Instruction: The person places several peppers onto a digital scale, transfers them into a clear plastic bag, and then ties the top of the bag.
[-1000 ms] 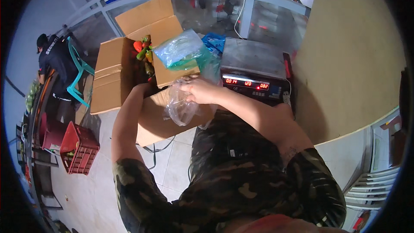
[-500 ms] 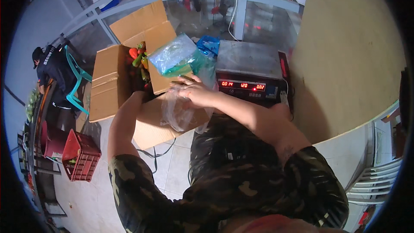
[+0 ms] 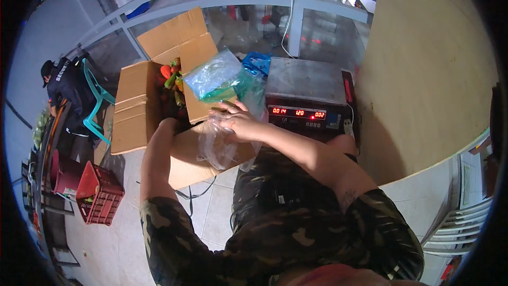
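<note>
An open cardboard box [image 3: 130, 107] holds red, green and yellow peppers [image 3: 173, 80]. My left hand [image 3: 168, 123] reaches over its near side into the box; the fingers are hidden there. A thin clear plastic bag [image 3: 217, 145] hangs crumpled from my right hand [image 3: 239, 124], which grips it above the box's near flap [image 3: 182, 164]. Just beyond that hand, a pack of clear plastic bags [image 3: 214, 74] with green plastic lies on the box's right flap.
To the right of the box stands a weighing scale [image 3: 306, 82] with a lit red display. A blue plastic bag [image 3: 257, 63] lies behind. A tan board [image 3: 423, 74] rises at right. On the left are a red crate [image 3: 100, 195], a teal chair [image 3: 94, 103] and a bending person [image 3: 69, 87].
The whole view has shifted slightly. My left hand has drawn back a little toward the box's near left edge, still inside. My right hand keeps the clear bag in about the same place.
</note>
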`<state>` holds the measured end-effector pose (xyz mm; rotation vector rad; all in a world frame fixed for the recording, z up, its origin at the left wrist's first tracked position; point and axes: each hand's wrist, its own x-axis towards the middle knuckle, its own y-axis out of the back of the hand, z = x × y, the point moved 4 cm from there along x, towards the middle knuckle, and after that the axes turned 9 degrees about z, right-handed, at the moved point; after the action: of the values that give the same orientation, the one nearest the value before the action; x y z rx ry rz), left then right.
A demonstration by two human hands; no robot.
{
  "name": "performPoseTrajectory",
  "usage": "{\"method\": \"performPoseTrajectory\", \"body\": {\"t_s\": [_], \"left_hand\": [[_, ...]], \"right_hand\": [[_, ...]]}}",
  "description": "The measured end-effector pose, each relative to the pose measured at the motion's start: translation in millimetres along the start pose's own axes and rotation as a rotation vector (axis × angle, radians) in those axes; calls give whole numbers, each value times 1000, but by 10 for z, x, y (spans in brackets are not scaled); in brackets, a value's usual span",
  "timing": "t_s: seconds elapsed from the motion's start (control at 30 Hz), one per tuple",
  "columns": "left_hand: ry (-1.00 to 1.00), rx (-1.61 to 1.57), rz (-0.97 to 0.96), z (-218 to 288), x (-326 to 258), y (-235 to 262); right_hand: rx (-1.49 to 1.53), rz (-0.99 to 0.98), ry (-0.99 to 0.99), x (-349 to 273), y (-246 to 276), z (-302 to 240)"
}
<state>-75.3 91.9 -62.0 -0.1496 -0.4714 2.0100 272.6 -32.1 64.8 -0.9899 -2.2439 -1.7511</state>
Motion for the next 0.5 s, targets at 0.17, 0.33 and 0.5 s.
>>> {"method": "performPoseTrajectory", "body": {"t_s": [0.17,0.33,0.5], "left_hand": [[1,66,31,85,-57,22],[1,240,50,181,-170,37],[38,896,-13,357,-307,53]], "right_hand": [[16,7,-5,-3,-28,19],[-13,2,-1,-6,-16,11],[-12,6,-14,-20,24,-26]]}}
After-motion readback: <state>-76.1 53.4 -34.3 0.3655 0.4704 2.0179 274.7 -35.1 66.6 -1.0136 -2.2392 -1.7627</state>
